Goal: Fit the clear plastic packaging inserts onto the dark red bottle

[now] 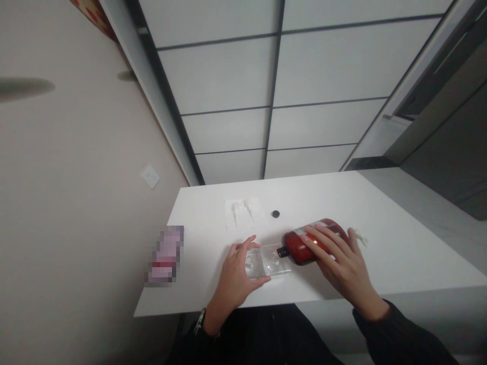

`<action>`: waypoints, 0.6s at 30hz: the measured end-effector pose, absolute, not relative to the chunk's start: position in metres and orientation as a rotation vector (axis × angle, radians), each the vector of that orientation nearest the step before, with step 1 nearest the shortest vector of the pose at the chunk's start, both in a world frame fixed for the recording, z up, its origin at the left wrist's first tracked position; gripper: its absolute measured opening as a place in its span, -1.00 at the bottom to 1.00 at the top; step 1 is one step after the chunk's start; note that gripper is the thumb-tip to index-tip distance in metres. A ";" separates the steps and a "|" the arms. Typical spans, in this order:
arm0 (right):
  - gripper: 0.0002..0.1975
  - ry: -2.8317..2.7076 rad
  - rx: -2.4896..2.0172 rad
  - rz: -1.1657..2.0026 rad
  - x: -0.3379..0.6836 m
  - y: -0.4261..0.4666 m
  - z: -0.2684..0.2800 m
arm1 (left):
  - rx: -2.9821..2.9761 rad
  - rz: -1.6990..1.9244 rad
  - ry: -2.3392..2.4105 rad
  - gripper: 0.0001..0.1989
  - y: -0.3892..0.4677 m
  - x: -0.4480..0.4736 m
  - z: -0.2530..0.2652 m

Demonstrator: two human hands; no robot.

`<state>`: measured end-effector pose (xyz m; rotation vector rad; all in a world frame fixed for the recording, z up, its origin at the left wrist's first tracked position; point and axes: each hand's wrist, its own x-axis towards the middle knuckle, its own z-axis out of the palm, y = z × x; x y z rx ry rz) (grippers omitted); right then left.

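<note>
My right hand (338,258) is wrapped over a red bottle (302,248) with a black neck. The bottle is tipped on its side, its mouth pointing left over a clear plastic case (276,263). Around the left end of that case curves my left hand (238,271), thumb at the near edge and fingers at the far edge. The case has two sections with round shapes in them; I cannot make out any liquid. Beyond the bottle lies a small dark round cap (276,214). Something white and stringy (359,236) shows behind my right hand.
Two small white pieces (242,209) lie on a pale sheet (256,215) toward the back of the white table (205,203). A blurred-out pink item (165,256) lies at the left edge. The wall with a socket (151,176) is on the left; white panelled doors (228,91) stand behind.
</note>
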<state>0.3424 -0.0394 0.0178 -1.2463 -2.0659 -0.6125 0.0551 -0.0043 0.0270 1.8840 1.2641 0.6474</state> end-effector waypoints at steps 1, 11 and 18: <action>-0.21 -2.072 -1.248 -0.616 0.343 -0.039 0.018 | 1.884 0.642 1.268 0.00 -0.004 0.055 0.027; -0.22 -2.093 -1.243 -0.626 0.344 -0.039 0.018 | 1.881 0.649 1.278 0.01 -0.004 0.056 0.027; -0.20 -2.065 -1.254 -0.628 0.340 -0.039 0.022 | 1.890 0.654 1.268 0.00 -0.004 0.055 0.027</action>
